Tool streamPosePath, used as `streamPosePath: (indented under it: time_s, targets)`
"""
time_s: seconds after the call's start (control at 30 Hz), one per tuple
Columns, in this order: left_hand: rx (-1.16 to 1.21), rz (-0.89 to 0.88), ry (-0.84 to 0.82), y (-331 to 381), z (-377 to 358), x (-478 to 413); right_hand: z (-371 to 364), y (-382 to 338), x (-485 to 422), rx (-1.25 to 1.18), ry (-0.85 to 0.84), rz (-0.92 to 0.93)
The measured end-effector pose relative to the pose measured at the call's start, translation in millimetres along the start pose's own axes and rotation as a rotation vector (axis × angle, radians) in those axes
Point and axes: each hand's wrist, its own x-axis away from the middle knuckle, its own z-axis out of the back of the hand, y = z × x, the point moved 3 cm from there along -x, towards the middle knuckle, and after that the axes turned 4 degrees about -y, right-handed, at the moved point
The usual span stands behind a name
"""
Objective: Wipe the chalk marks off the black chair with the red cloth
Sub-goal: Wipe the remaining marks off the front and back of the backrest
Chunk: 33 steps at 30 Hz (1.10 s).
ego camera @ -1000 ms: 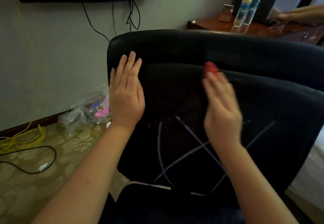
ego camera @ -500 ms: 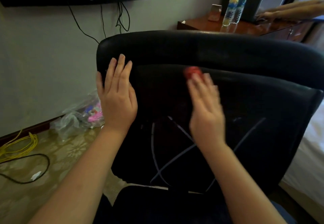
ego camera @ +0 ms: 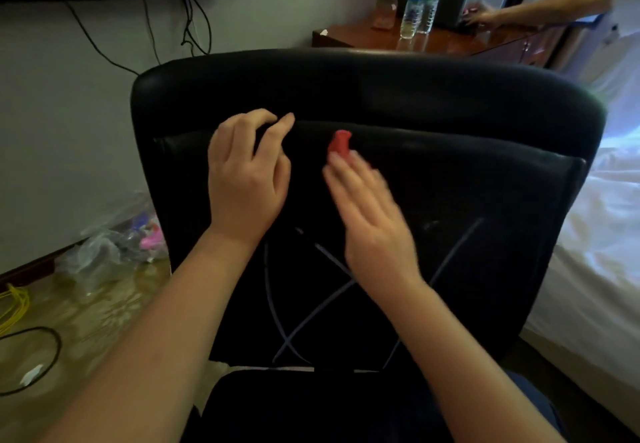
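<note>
The left hand (ego camera: 247, 179) is rested on the black chair (ego camera: 450, 96), fingers curled, nothing held. The red cloth (ego camera: 340, 143), judged soft and light, is pinned to the chair back under the flat right hand (ego camera: 372, 224), above the chalk marks (ego camera: 313, 307); it is best bunched under the fingertips.

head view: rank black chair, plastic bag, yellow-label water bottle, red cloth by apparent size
1. black chair
2. plastic bag
3. yellow-label water bottle
4. red cloth, mostly hidden by the right hand, so unsure

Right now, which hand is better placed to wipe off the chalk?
Right: the right hand has the red cloth under its fingers on the chair, just above the chalk marks; the left hand has no cloth.
</note>
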Motion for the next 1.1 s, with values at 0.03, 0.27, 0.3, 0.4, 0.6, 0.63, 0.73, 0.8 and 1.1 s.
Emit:
streamPosePath:
  time_s: [0.03,0.27,0.3,0.4,0.6,0.63,0.73,0.8,1.1]
  targets:
    - [0.014,-0.003,0.013,0.4,-0.1,0.3,11.6,15.6,8.6,0.038,0.043,-0.051]
    - [-0.031,0.008,0.056,4.0,-3.9,1.2,41.7,51.6,31.7,0.007,0.41,-0.475]
    - [-0.034,0.009,0.058,4.3,-3.7,1.3,32.8,38.9,23.1,-0.022,0.384,-0.448]
    - [-0.044,0.002,0.046,5.6,-2.7,1.1,1.1,-1.6,6.4,-0.076,0.208,-0.251]
    - [-0.083,0.014,0.048,5.8,2.0,0.8,5.9,9.7,16.2,-0.051,0.005,-0.001]
    - [-0.084,0.025,0.051,6.4,3.2,0.0,15.7,23.5,18.7,-0.031,0.052,-0.032]
    - [-0.096,0.103,0.054,9.3,11.0,-5.3,45.2,64.4,28.9,0.0,0.231,-0.222]
    - [-0.083,0.123,0.038,21.0,12.4,-13.9,55.4,77.6,30.6,-0.036,0.349,-0.373]
    - [-0.106,-0.133,0.051,55.9,-28.8,-26.4,9.4,18.0,10.5,-0.136,-0.026,-0.053]
